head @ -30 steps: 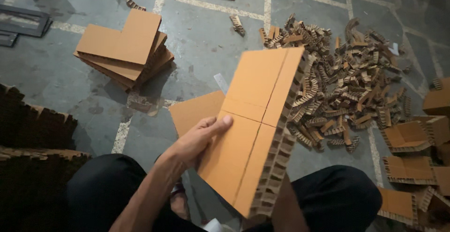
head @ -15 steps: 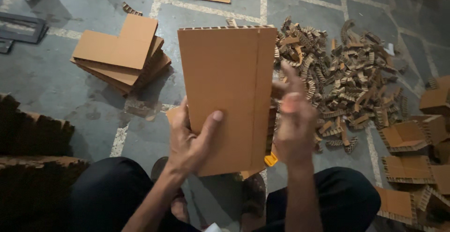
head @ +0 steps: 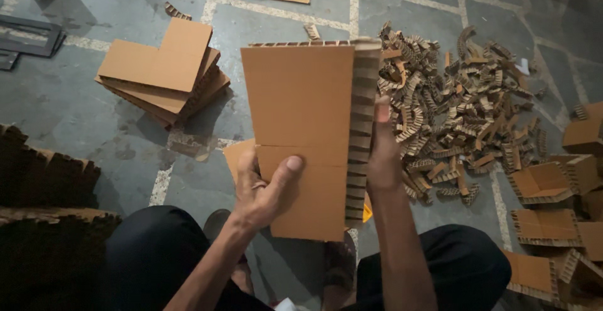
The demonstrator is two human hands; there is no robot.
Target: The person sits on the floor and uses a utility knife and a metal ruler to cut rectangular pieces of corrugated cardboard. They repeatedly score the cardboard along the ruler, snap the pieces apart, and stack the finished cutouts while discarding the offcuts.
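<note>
Step in hand: you hold one cardboard panel (head: 301, 129) upright in front of you, between your knees, and it seems you are checking or squaring it. This is my judgement from the grip only.
Left hand: your left hand (head: 260, 188) is closed on the lower left part of the panel, the thumb pressed flat on the front face near the crease line, the other fingers behind the board.
Right hand: your right hand (head: 383, 160) lies along the right edge, where the honeycomb core (head: 361, 129) shows. The fingers are stretched up the edge and curl around it, so the hand grips, but loosely.
Panel: it is in the air above the floor (head: 125, 141), and touches nothing except your two hands.
Left of you: a stack of L-shaped boards (head: 160, 72) lies on the floor, well apart from the panel.
Right of you: a heap of honeycomb scraps (head: 465, 110) lies on the floor, and near it some small open cardboard boxes (head: 543, 182).
Next move: I think the panel wants a steady hold from both hands, because the open core edge can crush under too much pressure from the fingers.
</note>
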